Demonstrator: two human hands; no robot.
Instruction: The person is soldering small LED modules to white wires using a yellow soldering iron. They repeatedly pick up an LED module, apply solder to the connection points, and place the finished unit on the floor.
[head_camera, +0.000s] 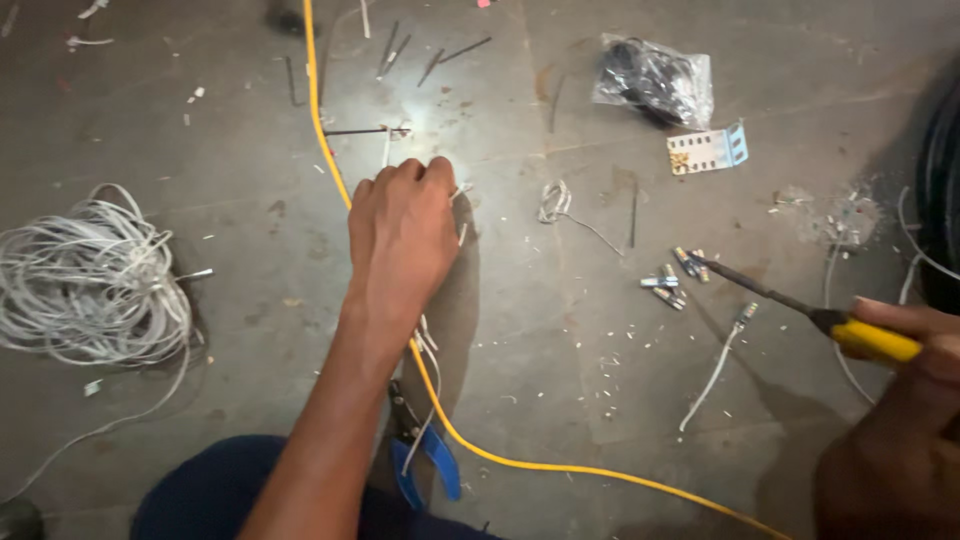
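My left hand (402, 240) reaches out over the grey floor, fingers curled around thin white wires (428, 345) that trail back under the wrist. It lies over a yellow cable (322, 130) running from the top of the floor toward the lower right. My right hand (925, 345) at the right edge grips a yellow-handled screwdriver (870, 340). The dark shaft points left, its tip (700, 262) beside several small connector plugs (672, 280).
A coil of white cable (90, 280) lies at the left. Blue-handled pliers (420, 455) rest near my knee. A clear bag of black parts (655, 80) and a small white-and-blue block (708, 150) sit at the top right. A short white lead (715, 370) and wire scraps litter the floor.
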